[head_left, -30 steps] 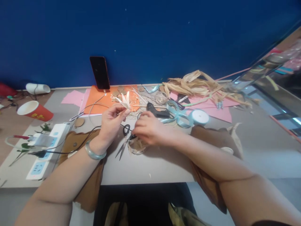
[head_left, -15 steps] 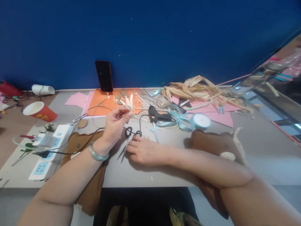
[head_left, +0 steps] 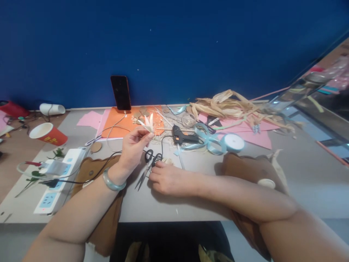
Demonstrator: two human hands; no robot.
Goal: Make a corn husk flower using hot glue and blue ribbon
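My left hand (head_left: 136, 143) is raised over the table, thumb and fingers pinched on a small cream husk flower (head_left: 149, 124) whose pointed petals stick up. Low on the tabletop, my right hand (head_left: 169, 178) has its fingers curled down; what they grip, if anything, is hidden. Against those fingertips lies a pair of scissors (head_left: 147, 169) with black handles, blades pointing toward me. Just beyond the right knuckles a pale husk piece (head_left: 167, 161) shows. A black glue gun (head_left: 185, 137) lies farther back, its cord running left.
Dried husks (head_left: 223, 103) and a blue ribbon roll (head_left: 233, 142) lie at the back right. A phone (head_left: 120, 92) leans on the blue wall above orange paper (head_left: 114, 123). On the left are a power strip (head_left: 50, 198) and a red paper cup (head_left: 50, 134). Brown cushions (head_left: 242, 167) sit under both forearms.
My right hand has shifted slightly away from the scissors, so more of their handles shows. The pale piece beyond it is more visible. My left hand still holds the husk flower.
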